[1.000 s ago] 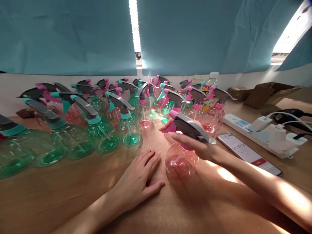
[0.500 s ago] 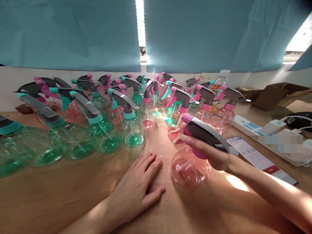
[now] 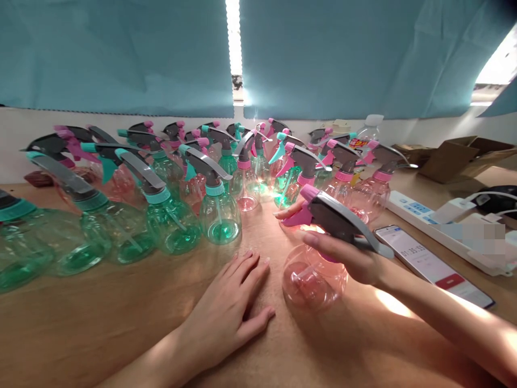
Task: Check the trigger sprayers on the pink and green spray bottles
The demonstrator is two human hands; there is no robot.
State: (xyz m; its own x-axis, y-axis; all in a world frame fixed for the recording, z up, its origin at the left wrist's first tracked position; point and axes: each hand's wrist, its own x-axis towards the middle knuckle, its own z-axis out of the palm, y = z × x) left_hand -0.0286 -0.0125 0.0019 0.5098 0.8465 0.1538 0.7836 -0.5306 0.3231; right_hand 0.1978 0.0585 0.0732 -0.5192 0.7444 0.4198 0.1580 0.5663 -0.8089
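Note:
A pink see-through spray bottle (image 3: 313, 283) with a grey head and pink nozzle stands upright on the wooden table. Around its neck is my right hand (image 3: 355, 258), with a fingertip reaching out past the pink trigger (image 3: 298, 214); part of the grip is hidden behind the head. My left hand (image 3: 236, 296) lies flat on the tabletop to the left of this bottle, fingers spread, holding nothing. Nearest ahead of it stands a green spray bottle (image 3: 220, 215) with a turquoise collar, apart from the fingers.
Several green and pink spray bottles crowd the left and back of the table (image 3: 133, 328). To the right lie a phone (image 3: 428, 264) with a running timer and a white power strip (image 3: 420, 213) with plugs. Farther back are an open cardboard box (image 3: 456, 161) and a blue curtain (image 3: 121, 59).
The pink trigger, close in against the neck before, now stands out forward. A finger of my right hand has stretched away with it. My left hand stays put.

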